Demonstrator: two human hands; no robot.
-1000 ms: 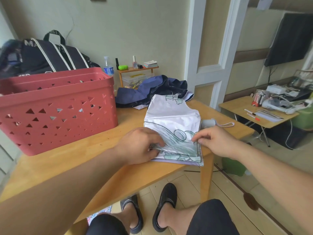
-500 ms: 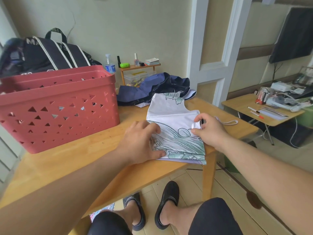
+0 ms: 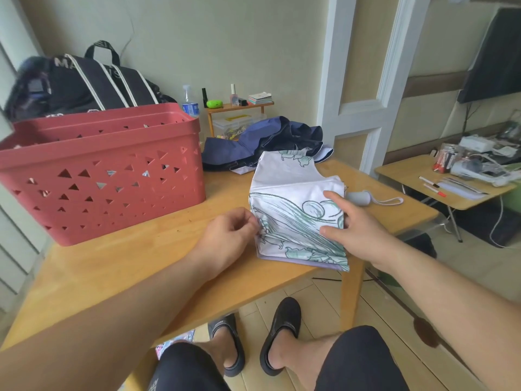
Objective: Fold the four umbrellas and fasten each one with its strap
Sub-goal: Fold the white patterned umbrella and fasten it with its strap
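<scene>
A white umbrella (image 3: 293, 201) with green line drawings lies collapsed and flattened at the right end of the wooden table (image 3: 135, 266). Its grey handle (image 3: 359, 197) with a wrist loop sticks out to the right. My left hand (image 3: 228, 235) pinches the canopy's left edge between thumb and fingers. My right hand (image 3: 358, 227) rests on the right side of the canopy, fingers spread over the fabric folds. A dark blue umbrella (image 3: 262, 142) lies crumpled at the table's far edge, behind the white one.
A red perforated basket (image 3: 101, 176) stands on the left of the table, with a black bag (image 3: 79, 86) behind it. A small shelf (image 3: 239, 105) with bottles stands by the wall. A low side table (image 3: 445, 179) with clutter is at right. My legs are under the table edge.
My left hand slid from on top of the canopy to its left edge. My right hand moved up the right side and now spreads over the folds. The camera view shifted slightly.
</scene>
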